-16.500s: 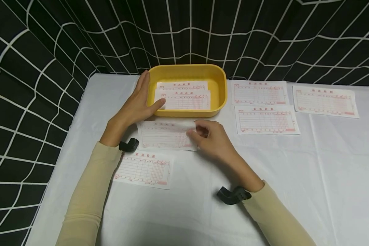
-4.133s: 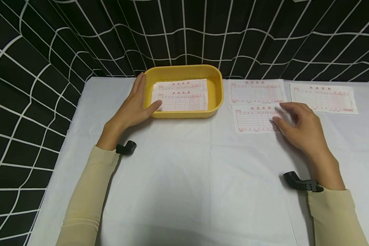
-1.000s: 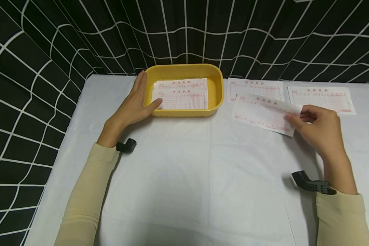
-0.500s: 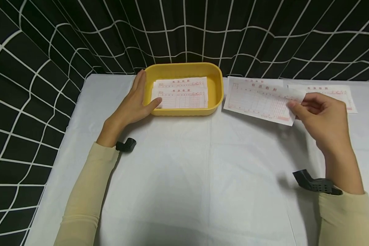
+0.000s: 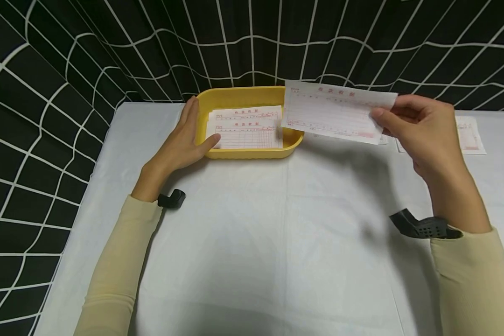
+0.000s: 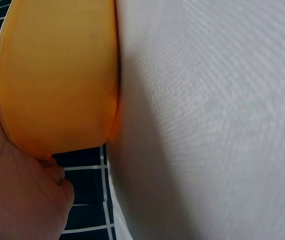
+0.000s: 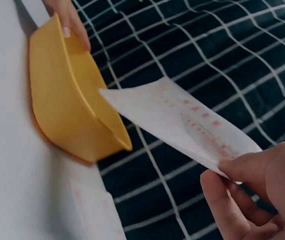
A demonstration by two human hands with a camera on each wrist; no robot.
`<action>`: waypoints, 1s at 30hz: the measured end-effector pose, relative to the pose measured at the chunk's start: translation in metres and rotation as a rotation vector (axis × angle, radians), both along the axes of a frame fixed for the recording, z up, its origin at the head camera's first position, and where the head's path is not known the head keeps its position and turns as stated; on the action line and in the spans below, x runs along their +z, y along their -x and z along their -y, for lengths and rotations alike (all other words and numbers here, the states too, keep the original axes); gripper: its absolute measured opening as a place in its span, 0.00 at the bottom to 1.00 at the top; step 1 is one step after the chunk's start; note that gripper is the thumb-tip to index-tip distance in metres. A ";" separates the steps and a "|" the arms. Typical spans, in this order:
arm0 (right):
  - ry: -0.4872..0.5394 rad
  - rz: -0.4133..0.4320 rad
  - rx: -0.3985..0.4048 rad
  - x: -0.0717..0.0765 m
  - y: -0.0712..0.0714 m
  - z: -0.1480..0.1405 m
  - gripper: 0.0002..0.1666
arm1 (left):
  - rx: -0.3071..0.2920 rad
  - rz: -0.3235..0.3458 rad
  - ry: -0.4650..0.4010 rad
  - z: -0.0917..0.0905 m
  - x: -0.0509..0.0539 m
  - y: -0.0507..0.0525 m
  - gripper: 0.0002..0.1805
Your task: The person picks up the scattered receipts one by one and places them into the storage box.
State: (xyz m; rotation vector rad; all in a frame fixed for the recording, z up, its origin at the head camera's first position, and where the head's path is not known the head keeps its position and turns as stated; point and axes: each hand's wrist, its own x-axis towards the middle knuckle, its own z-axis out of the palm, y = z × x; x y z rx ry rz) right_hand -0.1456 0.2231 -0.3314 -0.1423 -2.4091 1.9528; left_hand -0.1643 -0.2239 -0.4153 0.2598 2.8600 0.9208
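My left hand point(image 5: 178, 140) holds the left end of a yellow plastic tray point(image 5: 252, 154), its thumb over the front rim and its fingers along the left side. Inside the tray lie overlapping white receipt slips point(image 5: 245, 134) with red print. My right hand point(image 5: 428, 130) pinches another receipt slip point(image 5: 332, 112) by its right end. That slip is raised off the table, its left end overlapping the tray's right end in the head view. In the right wrist view the pinched slip bends slightly, thumb on top.
On the white-covered table point(image 5: 252, 242), one receipt slip point(image 5: 470, 135) lies at the right, partly behind my right hand. Another slip point(image 7: 97, 210) lies beside the tray, mostly covered by the raised slip in the head view. Dark fabric with a white grid point(image 5: 252, 42) borders the table.
The right hand has lifted the front receipt slip off the table and carried it up and left to the tray's right end. The left hand and tray have stayed in place.
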 end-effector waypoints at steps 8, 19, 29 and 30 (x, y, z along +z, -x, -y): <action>-0.117 0.047 0.198 -0.007 0.026 0.041 0.09 | 0.006 0.001 -0.004 0.001 -0.003 0.000 0.59; -0.280 0.097 0.274 -0.012 0.049 0.096 0.15 | 0.004 0.010 0.006 0.001 0.000 0.001 0.59; -0.331 0.053 0.282 -0.016 0.054 0.117 0.16 | 0.000 -0.003 -0.008 0.001 -0.002 0.002 0.59; -0.337 0.056 0.285 -0.017 0.054 0.118 0.16 | 0.004 0.000 -0.007 0.001 -0.003 0.001 0.59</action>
